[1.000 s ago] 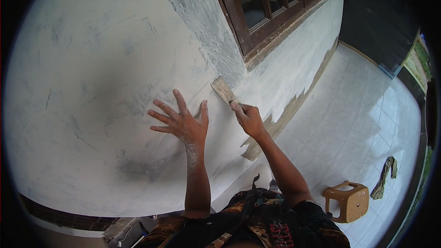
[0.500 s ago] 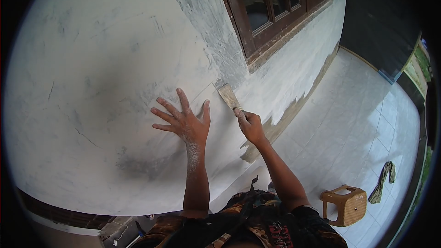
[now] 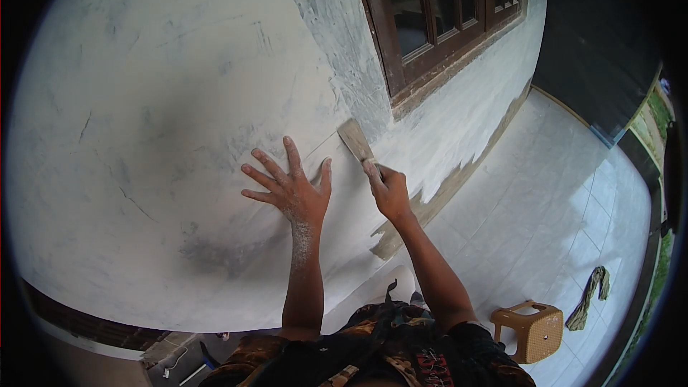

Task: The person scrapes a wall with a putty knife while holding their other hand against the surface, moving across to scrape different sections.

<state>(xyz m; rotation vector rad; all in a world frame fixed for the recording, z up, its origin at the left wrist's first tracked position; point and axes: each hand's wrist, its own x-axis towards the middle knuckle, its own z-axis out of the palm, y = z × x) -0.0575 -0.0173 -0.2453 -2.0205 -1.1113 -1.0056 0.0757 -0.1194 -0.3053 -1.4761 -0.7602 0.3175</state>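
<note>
My right hand (image 3: 389,190) is closed round the handle of a putty knife (image 3: 355,140), whose broad, smeared blade lies against the wall below the window's corner. Dusty with white powder, my left hand (image 3: 292,188) spreads its fingers flat at the wall, a little left of the blade. The white wall (image 3: 165,172) shows grey patches and several dark cracks. A thin line runs along it between my left hand and the blade. Rough grey streaks of filler (image 3: 351,50) lie beside the window.
A brown wooden window (image 3: 430,21) is set in the wall at upper right. Below runs a pale tiled floor (image 3: 494,215) with a tan plastic stool (image 3: 537,333) and a crumpled cloth (image 3: 589,297). A dark sheet (image 3: 598,50) hangs at far right.
The putty knife has shifted slightly up and left along the wall, its blade turned a little. My left hand stays spread at the wall. The whole view has tilted slightly.
</note>
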